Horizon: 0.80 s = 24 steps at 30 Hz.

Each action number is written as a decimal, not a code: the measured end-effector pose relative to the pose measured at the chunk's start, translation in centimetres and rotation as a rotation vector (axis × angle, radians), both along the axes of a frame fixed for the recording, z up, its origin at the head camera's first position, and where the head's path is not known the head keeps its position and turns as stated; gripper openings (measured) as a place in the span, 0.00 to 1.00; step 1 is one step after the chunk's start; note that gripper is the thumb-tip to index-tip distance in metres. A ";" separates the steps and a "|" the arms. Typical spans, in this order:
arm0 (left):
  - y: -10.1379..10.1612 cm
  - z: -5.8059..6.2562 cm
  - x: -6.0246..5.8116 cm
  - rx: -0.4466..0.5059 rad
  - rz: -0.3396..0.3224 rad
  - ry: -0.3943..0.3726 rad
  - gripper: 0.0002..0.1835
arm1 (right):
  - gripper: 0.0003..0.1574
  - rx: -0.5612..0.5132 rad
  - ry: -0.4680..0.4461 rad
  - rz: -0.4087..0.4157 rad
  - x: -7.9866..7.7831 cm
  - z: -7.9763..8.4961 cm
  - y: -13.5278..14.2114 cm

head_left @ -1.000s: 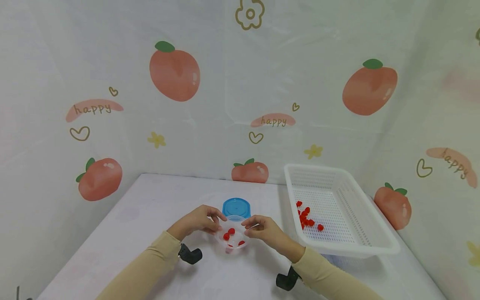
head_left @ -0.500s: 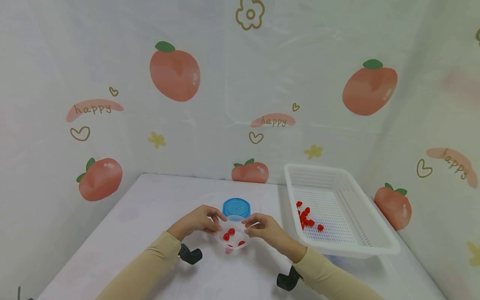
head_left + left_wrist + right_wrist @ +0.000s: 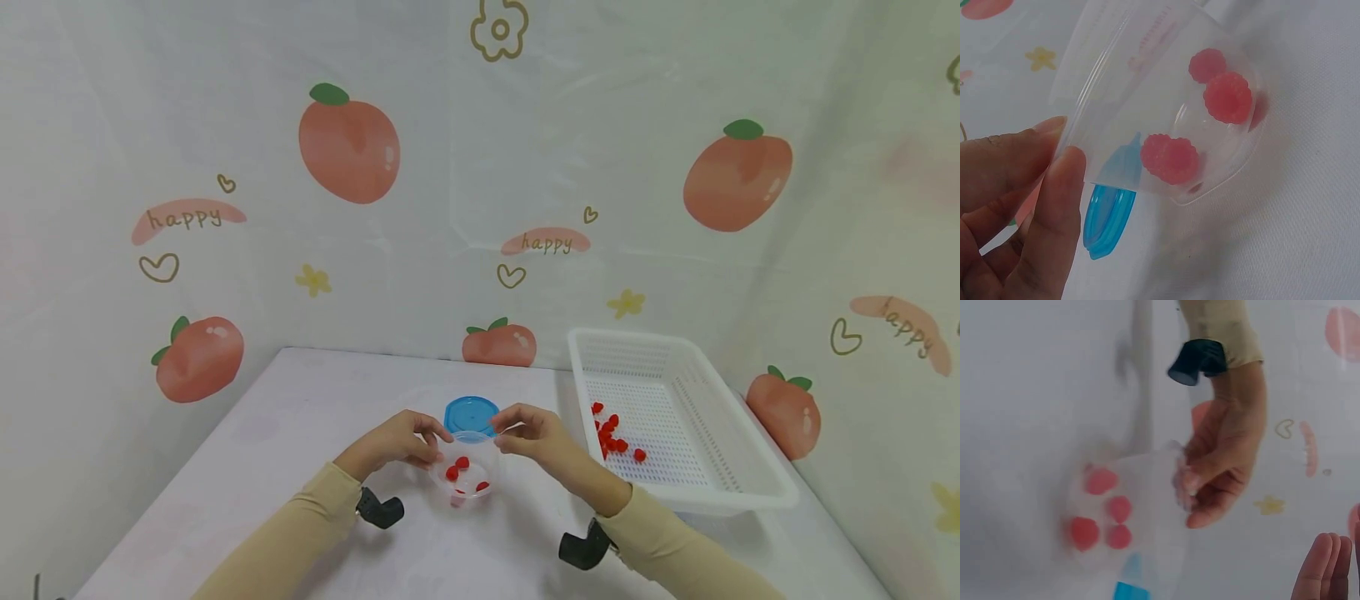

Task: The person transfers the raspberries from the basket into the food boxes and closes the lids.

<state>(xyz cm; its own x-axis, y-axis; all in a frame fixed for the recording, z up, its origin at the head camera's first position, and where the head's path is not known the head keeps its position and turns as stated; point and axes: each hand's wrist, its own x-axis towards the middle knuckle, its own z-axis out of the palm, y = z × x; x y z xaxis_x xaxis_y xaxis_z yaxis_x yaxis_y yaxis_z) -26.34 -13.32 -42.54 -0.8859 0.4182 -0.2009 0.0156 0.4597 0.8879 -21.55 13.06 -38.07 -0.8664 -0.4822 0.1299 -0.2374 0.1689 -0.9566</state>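
Note:
A clear plastic cup (image 3: 486, 463) with several red raspberries (image 3: 1227, 98) at its bottom is at the middle of the table. My left hand (image 3: 393, 442) pinches the cup's rim between thumb and fingers on the left side. In the left wrist view the cup looks tilted. Just behind the cup lies a round blue lid (image 3: 471, 413). My right hand (image 3: 542, 437) hovers at the lid's right edge, fingers loosely bent and nothing between them. Its straight fingertips (image 3: 1316, 565) show at the corner of the right wrist view, apart from the cup.
A white perforated basket (image 3: 750, 500) stands on the right of the table, with several more raspberries (image 3: 609, 437) along its left side. A printed curtain (image 3: 420, 250) hangs behind the table (image 3: 300, 392).
My right hand has moved from the cup's right rim up and away toward the blue lid. My left hand, the cup and the raspberries stay in place.

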 end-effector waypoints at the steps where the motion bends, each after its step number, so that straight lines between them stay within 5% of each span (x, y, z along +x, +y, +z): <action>1: 0.0 0.0 0.0 0.000 0.000 0.003 0.15 | 0.19 -0.010 0.005 -0.003 0.0 0.4 0.2; 8: 0.0 -0.2 -0.1 -0.004 0.006 -0.003 0.15 | 0.21 -0.049 0.037 -0.108 -0.5 3.7 1.8; 16: 0.0 0.0 0.0 -0.009 0.013 -0.012 0.15 | 0.14 -0.251 0.097 -0.171 -2.8 7.1 4.8; 24: 0.0 0.1 0.1 -0.009 0.015 -0.017 0.15 | 0.15 -0.448 0.169 -0.242 -6.2 7.3 8.1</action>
